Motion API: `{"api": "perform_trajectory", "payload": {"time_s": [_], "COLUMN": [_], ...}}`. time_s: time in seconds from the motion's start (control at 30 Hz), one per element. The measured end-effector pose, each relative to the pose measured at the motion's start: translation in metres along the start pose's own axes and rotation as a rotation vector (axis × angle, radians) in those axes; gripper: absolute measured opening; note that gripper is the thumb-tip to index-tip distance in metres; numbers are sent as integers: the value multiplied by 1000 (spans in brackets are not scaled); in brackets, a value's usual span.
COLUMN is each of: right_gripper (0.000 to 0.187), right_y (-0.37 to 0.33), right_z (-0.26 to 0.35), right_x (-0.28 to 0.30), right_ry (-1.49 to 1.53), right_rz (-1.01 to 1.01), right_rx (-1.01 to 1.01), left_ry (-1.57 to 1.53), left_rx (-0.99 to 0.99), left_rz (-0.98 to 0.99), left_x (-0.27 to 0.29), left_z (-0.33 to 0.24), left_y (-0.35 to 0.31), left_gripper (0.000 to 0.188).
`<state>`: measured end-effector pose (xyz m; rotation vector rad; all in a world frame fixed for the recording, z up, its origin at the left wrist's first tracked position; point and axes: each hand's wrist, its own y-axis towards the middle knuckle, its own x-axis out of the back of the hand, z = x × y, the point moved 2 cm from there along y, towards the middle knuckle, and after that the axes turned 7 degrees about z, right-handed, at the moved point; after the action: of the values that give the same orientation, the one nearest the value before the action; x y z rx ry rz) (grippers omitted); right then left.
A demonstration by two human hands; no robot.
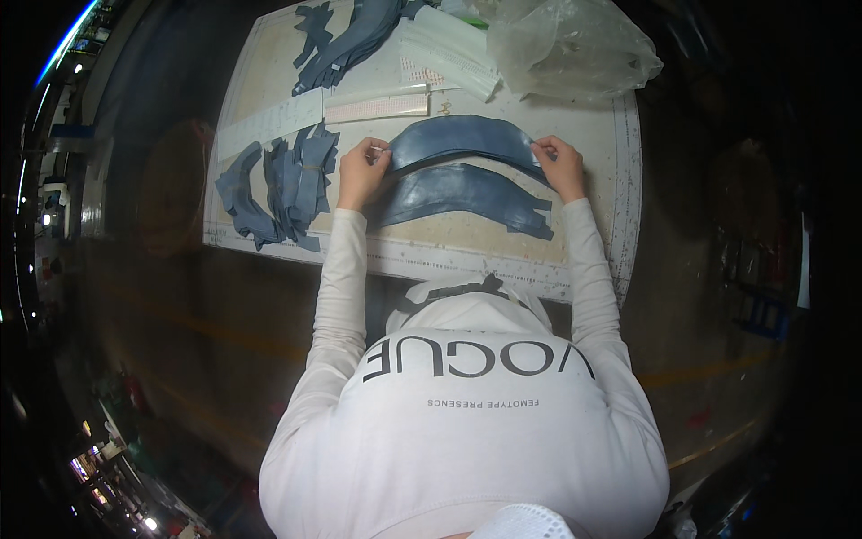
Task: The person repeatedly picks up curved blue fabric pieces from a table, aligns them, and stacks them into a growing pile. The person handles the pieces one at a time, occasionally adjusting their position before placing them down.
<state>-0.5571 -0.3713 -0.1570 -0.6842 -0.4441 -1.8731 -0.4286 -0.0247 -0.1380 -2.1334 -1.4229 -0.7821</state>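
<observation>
The lower curved blue piece (467,193) lies on the worktop (467,256). Just beyond, left hand (362,171) and right hand (561,164) pinch the upper curved blue piece (462,136) by its ends; keep it taut and even. Cut stacks (278,184) sit at nine o'clock, a plastic bag (575,45) at one.

A pale bench (593,269) with a ruled border along its edges stands in a dim room. Around it the floor (224,341) is dark brown and slightly glossy, crossed by faint yellow lines (709,368). The bench is the brightest part; the rest falls into shadow. Along the left rim a blue-white strip light (67,40) curves upward, and small bright lights (148,523) and cluttered shapes, too dark to make out, sit at the lower left. At the right, dim blue shapes (763,314) show in the darkness.
</observation>
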Motion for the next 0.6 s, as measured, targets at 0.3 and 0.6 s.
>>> {"api": "perform_trajectory", "payload": {"time_s": [0.3, 0.6], "right_gripper": [59, 51], "right_y": [-12, -44], "right_z": [34, 43], "right_x": [0, 1], "right_ry": [-368, -341], "right_rz": [34, -193], "right_rx": [239, 404], "left_ry": [358, 133], "left_rx": [-270, -385], "left_rz": [51, -99], "left_x": [-6, 0], "left_z": [-32, -29], "left_y": [2, -27], "left_gripper": [67, 45]}}
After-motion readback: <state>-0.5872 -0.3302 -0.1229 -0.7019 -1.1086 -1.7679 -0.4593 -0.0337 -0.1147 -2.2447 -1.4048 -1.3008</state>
